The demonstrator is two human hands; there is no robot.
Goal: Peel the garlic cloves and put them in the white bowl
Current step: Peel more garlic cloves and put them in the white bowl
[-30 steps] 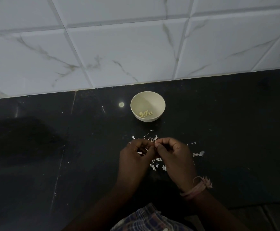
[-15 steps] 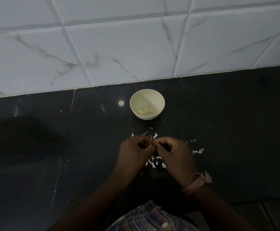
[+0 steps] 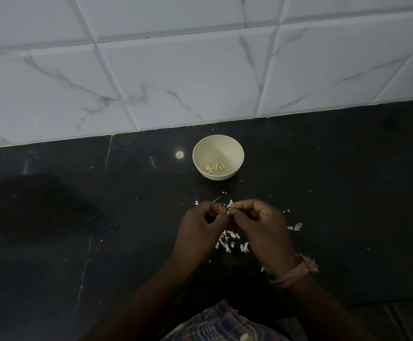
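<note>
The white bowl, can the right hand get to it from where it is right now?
Probably yes: the white bowl sits just beyond the right hand, with only peel scraps on the counter between. The hand is pinching something, though.

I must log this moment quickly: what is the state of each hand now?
Left hand: fingers curled, pinching a garlic clove together with the other hand.
Right hand: fingers curled, pinching the same clove.

One bowl [image 3: 218, 157] with roughly eight peeled cloves [image 3: 215, 168]. Two hands: left [image 3: 201, 228], right [image 3: 262, 228]. Many skin scraps [image 3: 227, 241], too small to count.
</note>
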